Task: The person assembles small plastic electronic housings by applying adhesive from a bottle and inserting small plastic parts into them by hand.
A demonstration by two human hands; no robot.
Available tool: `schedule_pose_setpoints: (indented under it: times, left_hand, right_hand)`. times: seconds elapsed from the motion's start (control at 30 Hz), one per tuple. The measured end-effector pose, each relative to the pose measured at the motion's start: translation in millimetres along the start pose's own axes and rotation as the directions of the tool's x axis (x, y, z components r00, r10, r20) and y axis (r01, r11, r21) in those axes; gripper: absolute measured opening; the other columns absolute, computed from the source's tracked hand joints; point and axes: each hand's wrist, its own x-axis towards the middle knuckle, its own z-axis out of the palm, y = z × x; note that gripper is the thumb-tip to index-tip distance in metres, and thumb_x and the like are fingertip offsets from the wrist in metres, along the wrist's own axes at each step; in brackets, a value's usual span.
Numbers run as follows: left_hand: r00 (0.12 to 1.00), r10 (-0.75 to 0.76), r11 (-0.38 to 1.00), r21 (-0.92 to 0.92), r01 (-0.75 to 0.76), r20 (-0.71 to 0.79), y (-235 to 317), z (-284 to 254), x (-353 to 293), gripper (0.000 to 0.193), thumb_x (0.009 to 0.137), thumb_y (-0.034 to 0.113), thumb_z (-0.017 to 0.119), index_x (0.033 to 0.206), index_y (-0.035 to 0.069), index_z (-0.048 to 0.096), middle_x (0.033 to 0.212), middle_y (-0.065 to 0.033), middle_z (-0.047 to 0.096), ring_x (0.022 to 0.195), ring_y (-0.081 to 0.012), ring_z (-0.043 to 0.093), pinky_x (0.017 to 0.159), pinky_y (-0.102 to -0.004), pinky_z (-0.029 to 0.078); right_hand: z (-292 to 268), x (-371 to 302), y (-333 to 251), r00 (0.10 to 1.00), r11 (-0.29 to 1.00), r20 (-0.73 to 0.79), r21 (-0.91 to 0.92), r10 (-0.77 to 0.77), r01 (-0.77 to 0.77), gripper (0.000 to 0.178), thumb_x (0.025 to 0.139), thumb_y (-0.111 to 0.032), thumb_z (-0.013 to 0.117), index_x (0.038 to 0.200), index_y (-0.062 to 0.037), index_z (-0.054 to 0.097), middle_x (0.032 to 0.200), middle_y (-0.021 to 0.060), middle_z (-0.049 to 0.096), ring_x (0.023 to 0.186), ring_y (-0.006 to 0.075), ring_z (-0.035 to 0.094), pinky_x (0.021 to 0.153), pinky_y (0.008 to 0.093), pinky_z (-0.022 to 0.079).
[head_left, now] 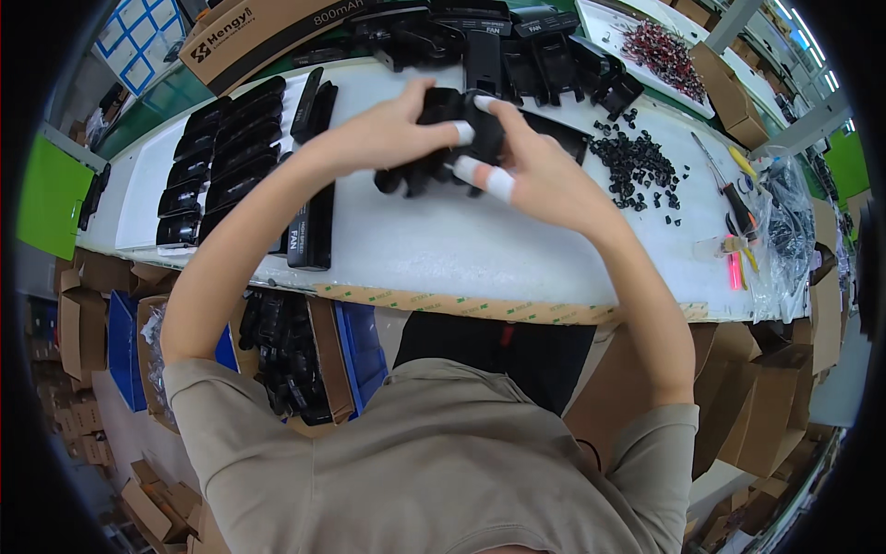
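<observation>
My left hand [403,131] and my right hand [537,172] meet over the far middle of the white worktable [406,245]. Both grip a cluster of black plastic parts [437,109], blurred by motion, so I cannot tell their exact kind or number. White coverings wrap my left thumb and some fingers of my right hand. Just beyond my hands lie several black plastic fan housings [531,65]. A long black fan box [318,222] lies on the table, to the left of my left forearm.
A white tray [138,208] of glossy black pieces stands left. Small black parts [637,164] are piled right, near a screwdriver [741,208] and clear plastic bags [784,231]. Another tray [600,32] holds red-and-black wired parts. A cardboard box [268,37] stands at the back; more boxes surround the table.
</observation>
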Motion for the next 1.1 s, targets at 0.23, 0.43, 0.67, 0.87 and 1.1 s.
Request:
schedule_pose_setpoints:
  times: [0.23,0.43,0.67,0.87,1.1]
  left_hand:
    - [0.98,0.17,0.959,-0.247,-0.141,0.1,26,40,-30,0.093,0.074,0.025,0.069,0.137,-0.009,0.01,0.106,-0.0245,0.055,0.096,-0.0255,0.059,0.083,-0.0294,0.045]
    - [0.99,0.03,0.959,-0.275,-0.068,-0.14,25,38,-48,0.079,0.077,0.022,0.067,0.137,0.002,0.021,0.1,-0.0153,0.057,0.081,-0.0182,0.057,0.075,-0.0279,0.046]
    - [0.923,0.27,0.963,0.064,-0.263,-0.273,4,57,-109,0.076,0.062,0.006,0.062,0.13,0.001,0.03,0.107,-0.0216,0.054,0.102,-0.0357,0.056,0.088,-0.0382,0.043]
    - [0.906,0.22,0.931,0.355,-0.084,-0.362,2,61,-105,0.062,0.063,0.007,0.064,0.121,-0.002,0.042,0.11,-0.0173,0.049,0.099,-0.0353,0.052,0.083,-0.0371,0.044]
    - [0.823,0.398,0.712,0.703,0.003,-0.406,7,73,-87,0.062,0.066,0.006,0.062,0.125,0.0,0.045,0.116,-0.0173,0.048,0.106,-0.0312,0.049,0.092,-0.0428,0.037]
  right_hand:
    - [-22,-50,18,0.983,0.999,-0.18,0.011,-0.033,0.036,0.061,0.078,-0.009,0.061,0.131,-0.0007,0.031,0.084,0.0184,0.064,0.068,0.0246,0.063,0.061,0.034,0.049]
    - [-29,-63,27,0.972,0.901,-0.187,0.431,0.145,-0.052,0.038,0.083,0.002,0.051,0.12,0.003,0.048,0.089,0.0115,0.059,0.064,0.0144,0.061,0.048,0.024,0.05]
    - [-63,-117,74,0.974,0.741,-0.076,0.662,0.212,-0.11,0.027,0.075,-0.011,0.055,0.097,0.0044,0.058,0.065,0.0112,0.06,0.044,0.0126,0.056,0.037,0.0216,0.045]
    - [-80,-134,79,0.957,0.784,0.112,0.553,0.266,-0.282,0.033,0.076,-0.029,0.065,0.083,0.0034,0.063,0.056,0.0056,0.058,0.036,0.0074,0.05,0.032,0.0168,0.038]
    - [-65,-110,58,0.908,0.903,-0.126,0.226,0.4,-0.367,0.023,0.08,-0.009,0.055,0.093,0.0089,0.058,0.055,0.0098,0.058,0.043,0.0119,0.054,0.042,0.0245,0.042]
